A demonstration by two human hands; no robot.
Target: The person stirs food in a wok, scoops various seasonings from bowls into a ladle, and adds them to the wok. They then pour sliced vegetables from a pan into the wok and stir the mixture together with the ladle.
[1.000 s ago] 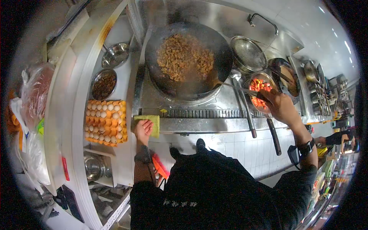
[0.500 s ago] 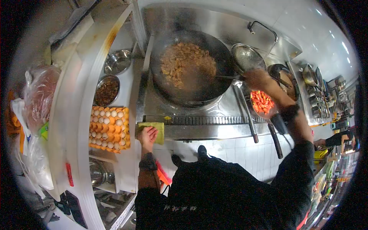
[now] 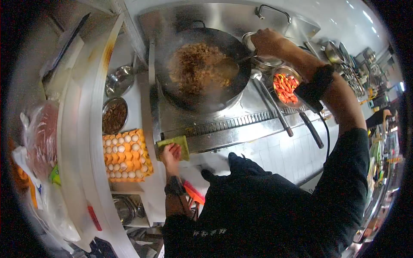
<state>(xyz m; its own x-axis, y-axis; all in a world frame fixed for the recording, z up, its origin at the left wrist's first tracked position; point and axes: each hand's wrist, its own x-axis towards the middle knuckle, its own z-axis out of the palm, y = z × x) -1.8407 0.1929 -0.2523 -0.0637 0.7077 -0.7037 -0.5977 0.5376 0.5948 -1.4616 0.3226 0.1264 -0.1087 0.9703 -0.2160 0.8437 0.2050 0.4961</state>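
Steam rises from a large dark wok [image 3: 202, 101] holding browned, chopped food [image 3: 193, 64]. At the wok's right rim my right hand [image 3: 267, 43] is closed around the handle of a wok spatula [image 3: 226, 69], whose broad blade rests in the food. Down at the stove's front left corner, my left hand [image 3: 171, 154] has curled fingers on a folded yellow-green cloth [image 3: 183, 146]. Just right of the wok lies a ladle-like tool [image 3: 275, 105] with a long metal handle. A pan of cut red chillies [image 3: 286, 88] stands beyond it.
Left of the stove are an orange egg tray [image 3: 145, 168], a bowl of dark minced food [image 3: 115, 115] and a shiny metal bowl [image 3: 119, 81]. A faucet [image 3: 273, 8] arches behind the stove. Pots and utensils [image 3: 335, 53] line the right side.
My right hand has moved up and left, and the spatula blade now shows in the food. My left hand stays at the cloth, its fingers more curled. The view has shifted and tilted.
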